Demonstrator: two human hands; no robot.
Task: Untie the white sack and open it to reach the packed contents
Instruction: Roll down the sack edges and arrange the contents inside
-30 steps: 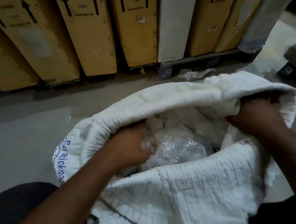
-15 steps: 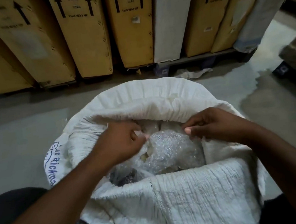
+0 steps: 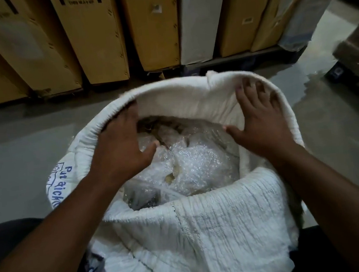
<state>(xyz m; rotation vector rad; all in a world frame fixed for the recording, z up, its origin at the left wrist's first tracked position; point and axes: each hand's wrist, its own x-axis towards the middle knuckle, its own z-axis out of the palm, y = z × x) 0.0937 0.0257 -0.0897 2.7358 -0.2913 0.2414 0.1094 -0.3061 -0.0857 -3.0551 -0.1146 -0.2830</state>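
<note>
The white sack (image 3: pixel 215 226) stands open in front of me, its mouth rolled into a thick rim (image 3: pixel 182 87). Inside lie packed contents wrapped in bubble wrap (image 3: pixel 198 162) and clear plastic. My left hand (image 3: pixel 120 146) presses flat against the far-left inner wall, fingertips at the rim, thumb spread toward the contents. My right hand (image 3: pixel 260 123) lies flat on the far-right inner wall with fingers apart, their tips near the rim. Neither hand holds anything. Blue print (image 3: pixel 62 184) shows on the sack's left side.
Tall brown cartons (image 3: pixel 98 34) and a white panel (image 3: pixel 198 20) lean in a row on a pallet behind the sack. A dark box (image 3: pixel 357 53) sits at the right. Grey floor (image 3: pixel 22 155) surrounds the sack, shiny at the right.
Both hands rose from the contents to the sack's far inner wall and spread flat. The far rim now stands higher and the mouth is wider.
</note>
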